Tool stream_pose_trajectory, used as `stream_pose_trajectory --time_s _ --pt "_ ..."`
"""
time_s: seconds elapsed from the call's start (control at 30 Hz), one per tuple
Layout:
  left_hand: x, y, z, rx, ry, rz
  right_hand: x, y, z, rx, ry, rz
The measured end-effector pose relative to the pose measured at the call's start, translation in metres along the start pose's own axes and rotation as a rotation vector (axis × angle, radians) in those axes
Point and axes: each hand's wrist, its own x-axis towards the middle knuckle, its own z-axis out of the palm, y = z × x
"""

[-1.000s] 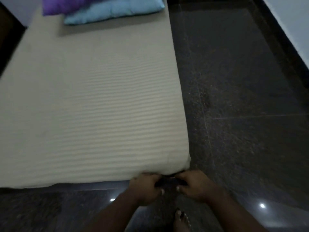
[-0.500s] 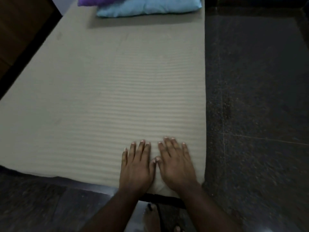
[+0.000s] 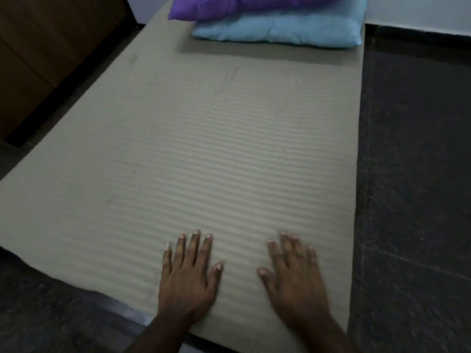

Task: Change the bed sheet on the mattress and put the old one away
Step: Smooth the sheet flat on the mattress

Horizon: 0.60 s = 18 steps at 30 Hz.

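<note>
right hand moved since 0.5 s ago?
Yes. The right hand has slid rightward, away from the left hand, toward the sheet's right edge.

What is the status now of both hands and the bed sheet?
Left hand and right hand open, flat on striped beige bed sheet. Sheet lies smooth. Purple pillow on blue pillow at far end.
</note>
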Motion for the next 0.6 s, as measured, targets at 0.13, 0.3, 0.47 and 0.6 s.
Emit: stream_pose_trajectory --time_s 0.13,0.3,0.47,0.6 --pt "-0.005 -0.050 -0.003 -0.020 0.065 -0.076 -0.014 0.068 -0.014 -0.111 -0.006 0.251" --pt "0.005 -0.125 -0.008 -0.064 0.167 -0.405 0.028 0.028 -0.028 -0.038 0.092 0.234" --pt "0.005 -0.124 0.001 -0.112 0.230 -0.463 0.092 -0.057 0.006 -0.016 -0.028 0.003" --pt "-0.017 -0.136 0.008 -0.244 0.290 -0.643 0.042 -0.114 0.030 0.032 -0.055 -0.207"
